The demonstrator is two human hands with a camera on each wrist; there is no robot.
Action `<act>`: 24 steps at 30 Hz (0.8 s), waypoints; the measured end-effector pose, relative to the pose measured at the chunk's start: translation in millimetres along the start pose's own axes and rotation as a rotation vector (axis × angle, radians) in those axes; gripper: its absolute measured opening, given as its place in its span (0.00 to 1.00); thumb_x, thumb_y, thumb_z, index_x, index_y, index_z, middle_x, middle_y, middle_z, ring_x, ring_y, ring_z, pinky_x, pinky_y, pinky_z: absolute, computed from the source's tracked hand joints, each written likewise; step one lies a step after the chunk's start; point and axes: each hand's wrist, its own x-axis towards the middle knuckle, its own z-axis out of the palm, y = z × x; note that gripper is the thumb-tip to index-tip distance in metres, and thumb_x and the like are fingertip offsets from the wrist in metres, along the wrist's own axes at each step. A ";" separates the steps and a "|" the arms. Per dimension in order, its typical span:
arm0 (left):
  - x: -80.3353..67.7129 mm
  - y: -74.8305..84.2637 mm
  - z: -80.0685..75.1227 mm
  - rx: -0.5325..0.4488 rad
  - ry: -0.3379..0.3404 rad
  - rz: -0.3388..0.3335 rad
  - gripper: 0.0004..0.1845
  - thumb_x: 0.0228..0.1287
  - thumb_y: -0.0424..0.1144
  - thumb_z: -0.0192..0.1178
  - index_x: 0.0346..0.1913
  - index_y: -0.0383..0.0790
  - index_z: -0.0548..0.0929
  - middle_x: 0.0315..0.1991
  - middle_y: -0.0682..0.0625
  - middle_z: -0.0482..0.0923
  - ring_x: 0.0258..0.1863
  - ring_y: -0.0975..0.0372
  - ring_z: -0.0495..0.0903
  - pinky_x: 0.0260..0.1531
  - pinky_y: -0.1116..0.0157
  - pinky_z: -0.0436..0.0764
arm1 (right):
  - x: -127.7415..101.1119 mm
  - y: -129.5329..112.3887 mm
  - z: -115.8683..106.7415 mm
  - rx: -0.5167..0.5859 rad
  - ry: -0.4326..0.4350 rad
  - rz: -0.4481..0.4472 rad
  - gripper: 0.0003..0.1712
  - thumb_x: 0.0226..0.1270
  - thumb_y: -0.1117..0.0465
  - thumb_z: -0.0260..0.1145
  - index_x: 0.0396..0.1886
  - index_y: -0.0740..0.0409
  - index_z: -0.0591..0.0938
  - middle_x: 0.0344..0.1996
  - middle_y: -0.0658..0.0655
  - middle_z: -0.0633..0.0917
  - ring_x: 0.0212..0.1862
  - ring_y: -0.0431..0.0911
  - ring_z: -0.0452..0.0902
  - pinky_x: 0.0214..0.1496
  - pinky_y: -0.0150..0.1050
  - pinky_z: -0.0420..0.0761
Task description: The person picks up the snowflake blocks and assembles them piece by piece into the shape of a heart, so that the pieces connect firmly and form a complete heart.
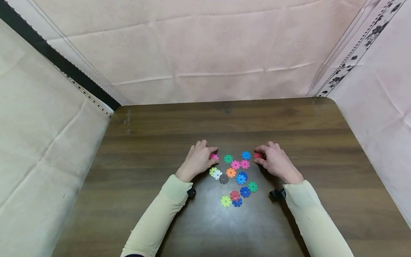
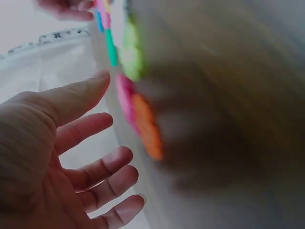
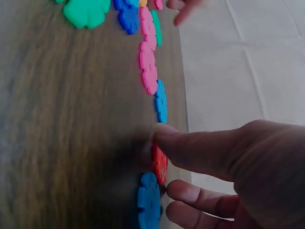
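Observation:
My left hand (image 1: 199, 159) lies low over the table, thumb and index finger spread at either side of a pink notched plastic disc (image 1: 214, 157). In the left wrist view its fingers are apart and loosely bent, with the pink disc (image 2: 126, 101) and an orange disc (image 2: 147, 126) just beyond the fingertips. My right hand (image 1: 277, 160) mirrors it at the right, around a red notched disc (image 1: 258, 155). Seen from the right wrist, the thumb overlaps the red disc (image 3: 160, 164), and a blue disc (image 3: 149, 202) lies beside the other fingers.
Between the hands several flat notched discs lie scattered, among them a green disc (image 1: 228, 159), an orange disc (image 1: 231, 172) and a grey disc (image 1: 223, 179). Nearer me lie a yellow-green disc (image 1: 226, 201) and a few others. Pale cloth (image 1: 205, 64) hangs behind the wooden table (image 1: 154, 132).

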 end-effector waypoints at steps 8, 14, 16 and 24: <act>18.8 49.2 1.3 0.071 -0.085 0.112 0.20 0.64 0.50 0.64 0.57 0.50 0.83 0.44 0.51 0.72 0.41 0.58 0.65 0.37 0.64 0.66 | 2.7 0.5 -2.1 0.045 -0.042 0.083 0.16 0.62 0.62 0.71 0.47 0.63 0.81 0.40 0.60 0.77 0.44 0.55 0.69 0.50 0.56 0.76; 22.8 49.9 10.9 0.094 -0.071 0.126 0.18 0.62 0.53 0.66 0.53 0.52 0.86 0.45 0.51 0.74 0.43 0.57 0.68 0.39 0.63 0.67 | 7.7 -0.6 -0.4 0.090 -0.074 0.104 0.16 0.62 0.63 0.70 0.47 0.64 0.79 0.39 0.60 0.79 0.41 0.53 0.72 0.50 0.54 0.78; 24.3 51.5 12.0 0.104 -0.066 0.135 0.16 0.61 0.53 0.66 0.49 0.53 0.87 0.44 0.52 0.74 0.43 0.57 0.68 0.40 0.62 0.68 | 8.5 0.0 -0.5 0.077 -0.081 0.107 0.16 0.63 0.63 0.70 0.47 0.64 0.79 0.39 0.60 0.78 0.42 0.54 0.71 0.50 0.54 0.78; 29.8 59.1 14.6 0.100 -0.098 0.133 0.08 0.60 0.49 0.68 0.37 0.49 0.88 0.37 0.55 0.73 0.38 0.59 0.67 0.38 0.64 0.68 | 8.1 -1.1 3.4 0.040 -0.063 0.123 0.16 0.61 0.62 0.70 0.44 0.58 0.73 0.37 0.58 0.75 0.42 0.55 0.63 0.41 0.47 0.72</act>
